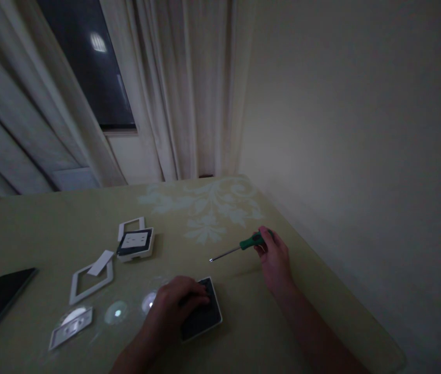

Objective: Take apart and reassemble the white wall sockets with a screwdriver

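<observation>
A screwdriver with a green handle [252, 241] and a metal shaft is gripped in my right hand [275, 257]. Its shaft points left over the table, and a small shiny bit shows at the tip. My left hand [175, 301] reaches over a white-rimmed box with a dark face [208, 317], apparently the same kind as the wall socket farther back. The left fingers are drawn together against the dark face near its upper part. Whatever may be between those fingertips is hidden.
A wall socket [135, 240] on a white box sits farther back, beside a white frame [142, 223]. Another frame [72, 285] with a white strip [101, 263] across it lies left. Nearer are a small white plate [71, 328] and a dark flat device [0, 296]. A wall [341, 182] borders the right.
</observation>
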A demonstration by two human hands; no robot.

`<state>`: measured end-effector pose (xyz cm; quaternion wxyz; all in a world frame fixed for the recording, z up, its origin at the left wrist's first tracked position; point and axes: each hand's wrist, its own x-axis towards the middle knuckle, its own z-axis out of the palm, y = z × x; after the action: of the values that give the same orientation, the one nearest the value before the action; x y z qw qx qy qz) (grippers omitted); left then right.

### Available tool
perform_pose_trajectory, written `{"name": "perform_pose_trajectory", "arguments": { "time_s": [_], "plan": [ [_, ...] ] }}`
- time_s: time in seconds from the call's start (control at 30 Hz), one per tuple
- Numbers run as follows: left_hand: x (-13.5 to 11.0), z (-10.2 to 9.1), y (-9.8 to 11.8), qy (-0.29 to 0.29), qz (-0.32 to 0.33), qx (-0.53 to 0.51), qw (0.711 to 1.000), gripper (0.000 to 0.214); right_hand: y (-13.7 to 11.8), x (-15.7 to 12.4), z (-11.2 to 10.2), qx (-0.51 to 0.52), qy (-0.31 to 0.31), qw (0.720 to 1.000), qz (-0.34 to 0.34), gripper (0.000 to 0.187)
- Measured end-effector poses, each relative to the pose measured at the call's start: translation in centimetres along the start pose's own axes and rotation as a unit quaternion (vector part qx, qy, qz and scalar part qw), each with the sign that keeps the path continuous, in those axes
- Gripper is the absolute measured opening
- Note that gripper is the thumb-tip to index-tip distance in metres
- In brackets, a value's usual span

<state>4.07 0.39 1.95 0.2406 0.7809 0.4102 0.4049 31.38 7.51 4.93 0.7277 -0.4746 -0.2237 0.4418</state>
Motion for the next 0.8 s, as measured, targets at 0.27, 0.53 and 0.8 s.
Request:
{"name": "perform_pose_trajectory", "arguments": {
  "time_s": [0.27, 0.53, 0.8],
  "plan": [
    [0.1, 0.8, 0.4, -0.008, 0.045, -0.006, 0.999, 0.031, -0.2, 0.1, 0.0, 0.007, 0.0, 1.0, 0.004, 0.046],
    [0.5, 0.3, 0.0, -0.004, 0.068, 0.004, 0.998, 0.019, -0.9, -0.1, 0.2, 0.025, 0.006, 1.0, 0.006, 0.046],
    [0.2, 0.8, 0.4, 0.01, 0.118, 0.053, 0.992, 0.036, -1.2, -0.1, 0.2, 0.035, 0.016, 0.999, -0.004, 0.048]
  ]
}}
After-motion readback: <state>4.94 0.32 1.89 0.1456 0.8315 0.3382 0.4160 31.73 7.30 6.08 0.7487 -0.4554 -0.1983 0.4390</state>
